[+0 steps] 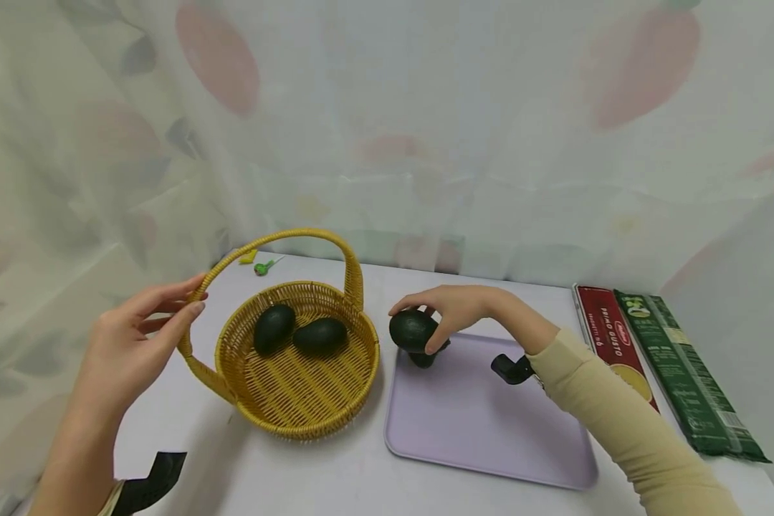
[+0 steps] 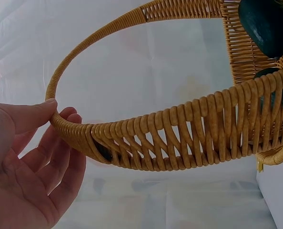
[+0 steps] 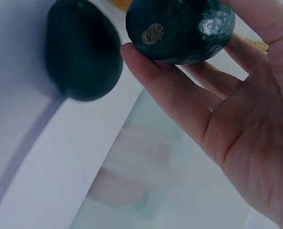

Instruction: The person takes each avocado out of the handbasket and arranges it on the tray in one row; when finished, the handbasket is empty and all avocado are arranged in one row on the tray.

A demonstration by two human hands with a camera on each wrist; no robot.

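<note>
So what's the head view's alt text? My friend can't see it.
A person's right grip holds a dark avocado near another at the corner of a lilac tray, while the left grip pinches the handle of a yellow basket. Two more avocados are inside; a red packet and a green packet lie at right.

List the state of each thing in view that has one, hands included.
Left hand, pinching basket handle
Right hand, gripping an avocado
Basket, upright, two avocados inside
Held avocado, raised, apart from the one below
Lower avocado, lying at tray corner
Tray, flat, mostly bare
Red packet, lying flat
Green packet, lying flat beside it
Small green item, lying behind basket
</note>
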